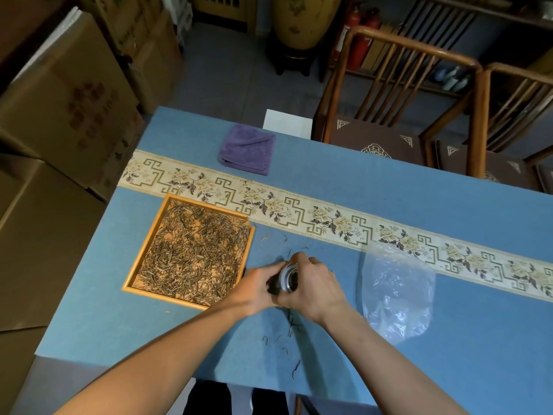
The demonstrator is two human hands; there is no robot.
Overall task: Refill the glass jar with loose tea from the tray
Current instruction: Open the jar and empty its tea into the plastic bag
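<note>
Covering the bench (449,339): a blue cloth, crossed by a cream floral band (329,218) running diagonally just beyond the tray (129,287). Lying beyond the band, up from the tray: a folded purple cloth (247,152). Lying to the right of the tray, past the hands: a crumpled clear plastic bag (398,292). Standing at the far side of the bench: two wooden slat-back chairs (398,70) with dark patterned seat pads. Stacked to the left of the tray, off the bench: large cardboard boxes (68,94). Visible in the background behind the chairs: red fire extinguishers (359,40) and a large yellow vase (299,19) on a dark stand.

Resting near the left edge of the bench: square wooden tray, light frame, thinly covered with loose tea (194,256) in long dark and pale leaves. Scattered on the blue cloth to the right of the tray: stray leaves.

Held just right of the tray's near corner: glass jar (288,278), mouth up, dark tea visible inside. Left hand (257,287) curled around the jar's side, fingers grasping it. Right hand (311,284) wrapped over the far and right side, fingers grasping the jar at the rim.
</note>
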